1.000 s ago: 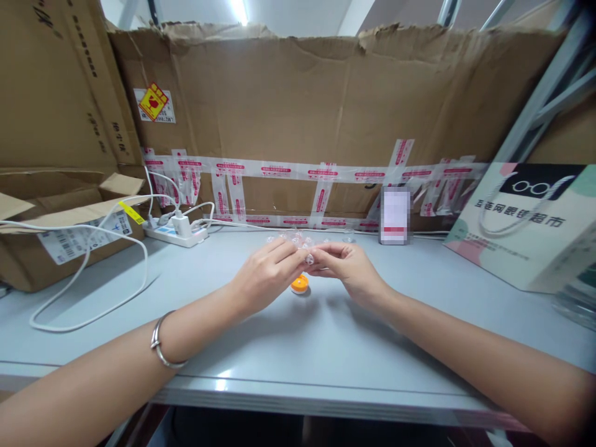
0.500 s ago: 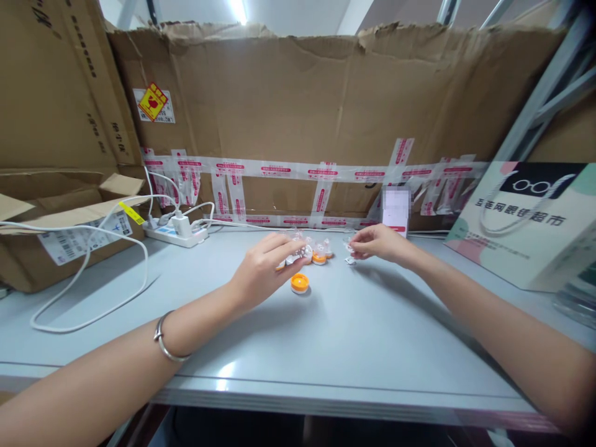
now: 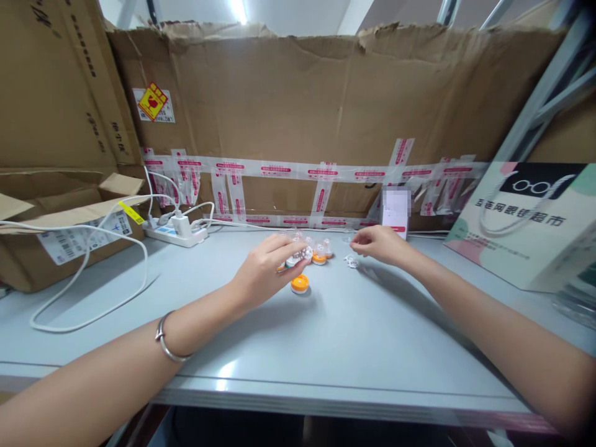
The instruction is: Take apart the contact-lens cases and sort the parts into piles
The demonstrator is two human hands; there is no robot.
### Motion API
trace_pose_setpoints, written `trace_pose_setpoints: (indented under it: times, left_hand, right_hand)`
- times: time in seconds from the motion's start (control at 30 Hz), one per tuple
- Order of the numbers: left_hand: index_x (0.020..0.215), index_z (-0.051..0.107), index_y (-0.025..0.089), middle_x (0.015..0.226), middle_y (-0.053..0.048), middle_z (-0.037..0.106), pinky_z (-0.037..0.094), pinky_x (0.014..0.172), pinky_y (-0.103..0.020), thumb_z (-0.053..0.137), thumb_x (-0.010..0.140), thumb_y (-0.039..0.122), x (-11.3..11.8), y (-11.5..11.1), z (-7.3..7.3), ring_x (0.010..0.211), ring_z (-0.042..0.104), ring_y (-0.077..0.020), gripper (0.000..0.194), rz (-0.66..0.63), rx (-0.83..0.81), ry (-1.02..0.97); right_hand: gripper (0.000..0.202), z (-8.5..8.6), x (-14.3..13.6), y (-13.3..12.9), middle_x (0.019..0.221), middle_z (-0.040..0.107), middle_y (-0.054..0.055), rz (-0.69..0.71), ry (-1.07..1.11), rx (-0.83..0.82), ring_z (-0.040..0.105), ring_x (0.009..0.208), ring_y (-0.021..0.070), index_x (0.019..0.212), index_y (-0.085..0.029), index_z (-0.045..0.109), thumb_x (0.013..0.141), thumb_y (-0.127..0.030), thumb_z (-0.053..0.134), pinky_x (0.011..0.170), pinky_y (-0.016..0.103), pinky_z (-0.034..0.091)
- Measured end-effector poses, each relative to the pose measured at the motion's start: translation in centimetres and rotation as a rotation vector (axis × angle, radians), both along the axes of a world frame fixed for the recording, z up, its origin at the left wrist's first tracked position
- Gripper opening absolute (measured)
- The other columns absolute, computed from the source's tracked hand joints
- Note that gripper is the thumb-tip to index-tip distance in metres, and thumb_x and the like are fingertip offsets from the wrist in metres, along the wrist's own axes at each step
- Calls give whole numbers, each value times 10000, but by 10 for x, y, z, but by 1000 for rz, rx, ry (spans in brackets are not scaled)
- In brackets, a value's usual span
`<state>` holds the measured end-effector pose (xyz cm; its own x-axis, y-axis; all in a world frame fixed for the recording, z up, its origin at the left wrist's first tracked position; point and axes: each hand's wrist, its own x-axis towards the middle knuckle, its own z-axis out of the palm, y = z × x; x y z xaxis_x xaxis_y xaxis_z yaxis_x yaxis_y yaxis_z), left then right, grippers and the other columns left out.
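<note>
My left hand [image 3: 267, 267] is closed around a small round piece [image 3: 305, 253], whitish and speckled with holes or dots; its fingers hide part of it. In front of that hand an orange cap with a white base [image 3: 300, 284] sits on the table. Behind the fingers is a cluster of clear-topped pieces [image 3: 321, 248], some with orange bases. My right hand [image 3: 379, 243] hovers at the right, thumb and fingertips together, with nothing visible between them. Just below its fingertips lie small white pieces [image 3: 351, 261]. A clear piece [image 3: 347, 238] shows faintly behind them.
A phone [image 3: 395, 211] leans against the large cardboard wall [image 3: 279, 112] at the back. Left are a power strip [image 3: 179, 234], a looping white cable [image 3: 146, 261] and an open carton [image 3: 69, 236]. A printed paper bag [image 3: 521, 230] stands right.
A small white piece has left my right fingertips and now lies with the others on the table. My left hand keeps its hold, almost unmoved.
</note>
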<state>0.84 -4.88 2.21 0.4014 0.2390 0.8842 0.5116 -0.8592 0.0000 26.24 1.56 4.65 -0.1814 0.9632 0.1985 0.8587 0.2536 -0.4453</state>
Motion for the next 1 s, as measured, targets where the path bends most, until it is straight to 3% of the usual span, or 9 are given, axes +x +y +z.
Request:
trace_pose_setpoints:
  times: [0.13,0.23,0.37,0.6,0.73,0.83,0.9,1.0]
  left_hand:
    - [954,615,142,754,-40,612,466,663,-240,589,768,174,3,-4,3,692,525,-110,190,-4,20,-40]
    - [923,625,152,746,-37,623,473,648,-232,603,757,173,4,-8,6,683,538,-107,169,-9,62,-78]
    - [909,632,159,755,-37,642,476,631,-230,621,742,165,3,-9,8,660,544,-102,167,-16,108,-100]
    - [902,628,162,747,-34,643,474,612,-236,640,730,170,3,-10,10,643,544,-102,173,-29,160,-106]
    - [945,614,163,780,-36,640,484,655,-243,656,720,174,3,-11,9,690,559,-109,229,-52,141,-93]
    - [1062,565,171,875,-63,628,494,714,-272,670,711,262,2,-9,8,782,570,-135,378,-43,67,-99]
    - [1100,542,174,916,-75,616,494,739,-292,656,720,301,1,-7,7,818,568,-146,417,-17,14,-99]
    - [1071,558,169,927,-81,617,482,765,-309,614,758,300,-2,-3,7,847,563,-157,343,14,-53,-43]
  right_hand:
    - [254,10,-36,-38,727,672,44,267,465,-40,617,688,151,765,-149,637,734,-393,571,654,257,479]
    - [259,8,-62,-64,776,666,33,450,669,-91,605,728,140,817,-161,641,731,-402,599,696,273,477]
    - [198,2,-76,-77,772,652,18,519,826,-151,594,739,125,771,-178,655,754,-366,595,727,279,471]
    - [159,3,-76,-82,766,654,15,558,1002,-230,595,742,125,759,-182,655,769,-326,590,758,305,475]
    - [111,5,-81,-87,749,651,-2,547,995,-205,595,705,106,772,-186,645,726,-287,645,700,261,485]
    - [147,13,-72,-76,706,641,-5,461,992,-157,586,655,99,754,-180,644,687,-306,677,672,256,487]
    - [179,21,-51,-56,705,639,-2,332,995,-75,579,639,94,747,-176,647,644,-309,709,679,255,488]
    - [222,26,3,-16,770,646,11,104,902,9,583,686,97,764,-175,653,603,-306,732,727,244,480]
